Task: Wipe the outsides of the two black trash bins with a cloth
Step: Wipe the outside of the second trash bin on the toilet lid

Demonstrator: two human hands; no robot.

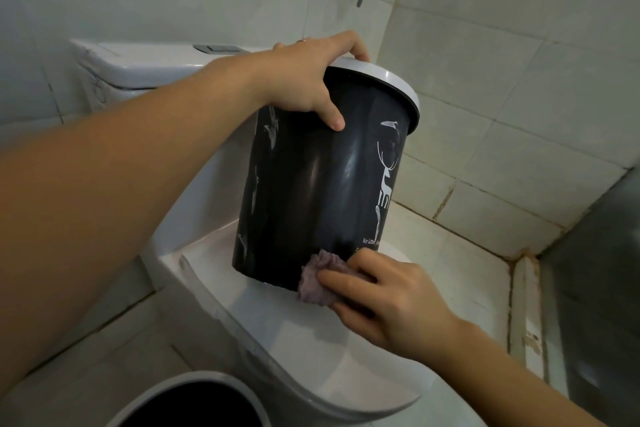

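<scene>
A black trash bin point(322, 184) with a white rim stands tilted on the closed toilet lid point(311, 340). The left hand point(304, 80) grips the bin at its top: the fingers point(349, 48) curl over the white rim and the thumb presses the dark wall just below. The right hand point(384, 298) holds a crumpled purple cloth point(317, 279) against the bin's bottom edge, its fingers bent over the cloth and pressing it to the plastic. A second bin point(194, 402), also white-rimmed, shows at the lower edge of the view.
</scene>
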